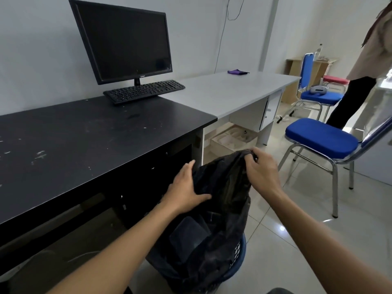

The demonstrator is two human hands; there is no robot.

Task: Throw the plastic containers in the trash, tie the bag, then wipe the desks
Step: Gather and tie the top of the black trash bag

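Note:
A black trash bag [220,211] stands in a blue basket bin [238,258] on the floor beside the black desk [84,141]. My right hand [262,172] pinches the gathered top of the bag and holds it up. My left hand [186,187] lies flat against the bag's left side, fingers spread, thumb pressed into the plastic. Dark shapes show through the bag; I cannot tell what they are. A purple cloth [237,71] lies at the far end of the grey desk [229,92].
A monitor [125,41] and keyboard [144,91] sit where the two desks meet. Blue chairs [321,140] stand to the right on the tiled floor. A person [367,66] stands at the far right. Cardboard trays lie under the grey desk.

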